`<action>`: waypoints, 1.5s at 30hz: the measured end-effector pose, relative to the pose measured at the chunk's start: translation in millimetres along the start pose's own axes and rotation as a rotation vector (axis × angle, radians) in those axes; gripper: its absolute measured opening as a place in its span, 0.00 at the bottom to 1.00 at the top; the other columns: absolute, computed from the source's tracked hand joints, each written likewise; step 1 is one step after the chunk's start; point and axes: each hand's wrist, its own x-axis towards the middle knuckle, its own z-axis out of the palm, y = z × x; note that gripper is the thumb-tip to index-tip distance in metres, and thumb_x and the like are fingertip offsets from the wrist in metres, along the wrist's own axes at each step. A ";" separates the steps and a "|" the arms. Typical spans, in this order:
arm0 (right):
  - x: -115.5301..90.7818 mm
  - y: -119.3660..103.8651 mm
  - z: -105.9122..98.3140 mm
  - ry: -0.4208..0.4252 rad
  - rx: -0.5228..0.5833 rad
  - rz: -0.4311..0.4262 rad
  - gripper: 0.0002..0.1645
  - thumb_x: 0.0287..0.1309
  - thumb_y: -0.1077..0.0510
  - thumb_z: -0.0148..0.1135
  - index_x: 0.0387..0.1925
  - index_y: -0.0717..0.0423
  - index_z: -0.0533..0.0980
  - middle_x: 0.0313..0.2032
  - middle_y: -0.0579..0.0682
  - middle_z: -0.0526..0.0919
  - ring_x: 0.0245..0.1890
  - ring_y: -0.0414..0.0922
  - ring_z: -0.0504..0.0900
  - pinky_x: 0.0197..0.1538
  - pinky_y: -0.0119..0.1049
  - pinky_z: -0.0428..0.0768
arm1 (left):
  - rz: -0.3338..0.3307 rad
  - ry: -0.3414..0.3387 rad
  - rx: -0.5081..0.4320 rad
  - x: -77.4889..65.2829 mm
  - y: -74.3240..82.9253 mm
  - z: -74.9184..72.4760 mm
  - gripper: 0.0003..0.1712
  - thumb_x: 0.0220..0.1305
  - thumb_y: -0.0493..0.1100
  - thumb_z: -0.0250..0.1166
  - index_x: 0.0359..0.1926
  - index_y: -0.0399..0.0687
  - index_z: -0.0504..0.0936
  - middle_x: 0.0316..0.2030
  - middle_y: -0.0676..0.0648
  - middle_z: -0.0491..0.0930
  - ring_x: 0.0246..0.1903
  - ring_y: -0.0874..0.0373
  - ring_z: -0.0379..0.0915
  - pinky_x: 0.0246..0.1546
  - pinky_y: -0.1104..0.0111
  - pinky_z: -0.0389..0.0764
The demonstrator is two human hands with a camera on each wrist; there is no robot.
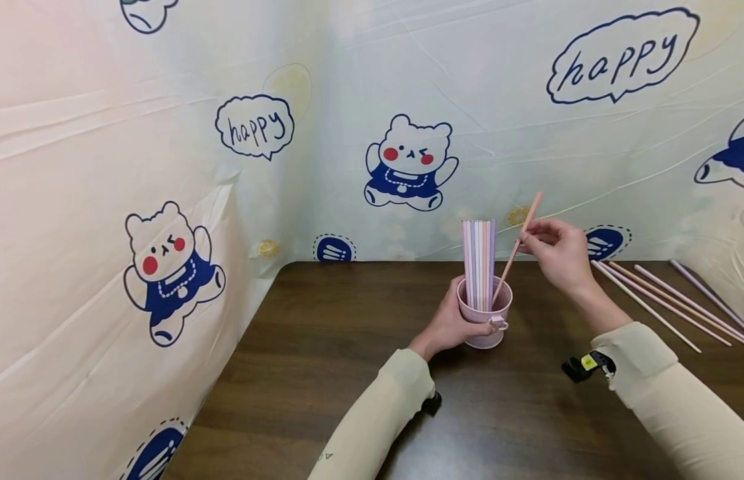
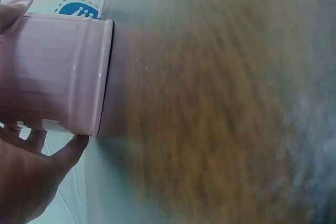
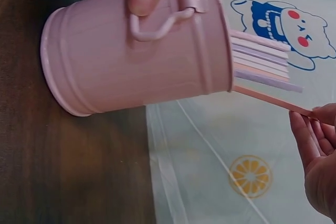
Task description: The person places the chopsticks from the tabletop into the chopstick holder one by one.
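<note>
A pale pink metal bucket (image 1: 485, 340) with a small ring handle (image 3: 163, 27) stands on the dark wooden table. My left hand (image 1: 447, 328) grips it from the left, fingers behind and thumb across the front by the handle. A tight row of pastel straws (image 1: 479, 263) stands upright inside, leaning on the far left of the rim. Above the bucket's right side, my right hand (image 1: 561, 259) pinches a salmon-pink straw (image 1: 532, 211) between thumb and fingers. That straw slants, its lower end inside the bucket; the tip is hidden by the wall.
Several loose straws (image 1: 666, 300) in white, pink, orange and purple lie on the table (image 1: 324, 347) at the right, beyond my right forearm. A printed cloth (image 1: 342, 153) with bears hangs behind the table and along its left side.
</note>
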 end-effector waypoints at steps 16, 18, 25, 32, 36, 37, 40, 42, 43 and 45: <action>-11.7 5.3 16.2 -0.196 -0.134 0.012 0.11 0.63 0.73 0.64 0.46 0.78 0.79 0.38 0.73 0.83 0.31 0.33 0.84 0.33 0.23 0.82 | 0.020 0.017 -0.029 -4.1 10.4 -0.6 0.58 0.45 0.33 0.82 0.73 0.57 0.59 0.62 0.56 0.72 0.57 0.63 0.71 0.63 0.67 0.69; -12.8 7.7 18.1 -0.217 -0.126 0.007 0.11 0.63 0.74 0.63 0.46 0.79 0.78 0.38 0.74 0.83 0.30 0.31 0.84 0.33 0.24 0.83 | 0.019 0.017 -0.035 -4.5 12.0 -0.2 0.58 0.45 0.32 0.81 0.74 0.55 0.59 0.62 0.54 0.72 0.58 0.62 0.71 0.63 0.67 0.70; -14.6 16.9 24.1 -0.239 -0.157 -0.021 0.11 0.63 0.69 0.67 0.45 0.74 0.81 0.37 0.69 0.86 0.29 0.35 0.85 0.32 0.26 0.83 | 0.004 0.016 -0.028 -0.8 1.7 0.8 0.59 0.46 0.35 0.83 0.74 0.64 0.58 0.62 0.59 0.71 0.58 0.65 0.70 0.63 0.67 0.70; -14.5 18.1 27.2 -0.245 -0.202 -0.016 0.11 0.64 0.67 0.67 0.45 0.72 0.81 0.36 0.66 0.86 0.33 0.54 0.88 0.32 0.24 0.82 | 0.003 0.009 -0.028 0.2 -0.7 -0.6 0.59 0.46 0.39 0.83 0.74 0.67 0.58 0.62 0.61 0.71 0.58 0.65 0.70 0.64 0.67 0.69; -14.0 17.7 26.8 -0.251 -0.231 -0.001 0.11 0.65 0.66 0.67 0.45 0.71 0.81 0.37 0.66 0.86 0.35 0.56 0.88 0.33 0.23 0.81 | -0.004 0.003 -0.033 0.4 1.1 -1.0 0.60 0.46 0.38 0.83 0.74 0.67 0.57 0.63 0.61 0.70 0.59 0.66 0.70 0.63 0.68 0.69; -14.0 17.6 26.4 -0.253 -0.234 0.004 0.11 0.65 0.66 0.67 0.45 0.71 0.81 0.37 0.65 0.86 0.35 0.56 0.88 0.33 0.23 0.81 | -0.007 0.003 -0.031 0.2 1.3 -0.9 0.60 0.46 0.38 0.83 0.74 0.66 0.57 0.63 0.61 0.70 0.58 0.66 0.70 0.63 0.68 0.69; -14.2 17.5 25.0 -0.265 -0.244 0.014 0.12 0.65 0.65 0.67 0.45 0.71 0.81 0.38 0.65 0.86 0.36 0.55 0.87 0.34 0.23 0.81 | -0.010 0.002 -0.026 -0.3 1.2 -0.4 0.60 0.46 0.38 0.83 0.74 0.66 0.57 0.63 0.61 0.70 0.58 0.66 0.70 0.63 0.68 0.69; -14.2 17.2 23.6 -0.273 -0.255 0.023 0.13 0.66 0.63 0.67 0.46 0.70 0.82 0.40 0.65 0.87 0.37 0.54 0.87 0.35 0.23 0.80 | -0.008 0.006 -0.023 -0.6 0.5 -0.1 0.60 0.45 0.37 0.83 0.74 0.66 0.57 0.63 0.61 0.70 0.58 0.66 0.70 0.64 0.68 0.69; -14.2 17.0 22.6 -0.277 -0.258 0.034 0.13 0.67 0.61 0.67 0.47 0.69 0.81 0.41 0.64 0.86 0.37 0.54 0.87 0.35 0.23 0.80 | -0.004 0.010 -0.022 -0.6 0.2 0.0 0.60 0.45 0.37 0.83 0.74 0.65 0.57 0.62 0.61 0.71 0.58 0.66 0.70 0.64 0.68 0.69; -14.5 15.7 19.0 -0.288 -0.261 0.068 0.15 0.69 0.58 0.65 0.49 0.68 0.81 0.42 0.64 0.86 0.39 0.55 0.88 0.36 0.26 0.81 | -0.001 0.017 -0.021 -0.7 0.0 0.2 0.60 0.44 0.37 0.84 0.74 0.65 0.58 0.62 0.61 0.71 0.58 0.66 0.71 0.64 0.68 0.68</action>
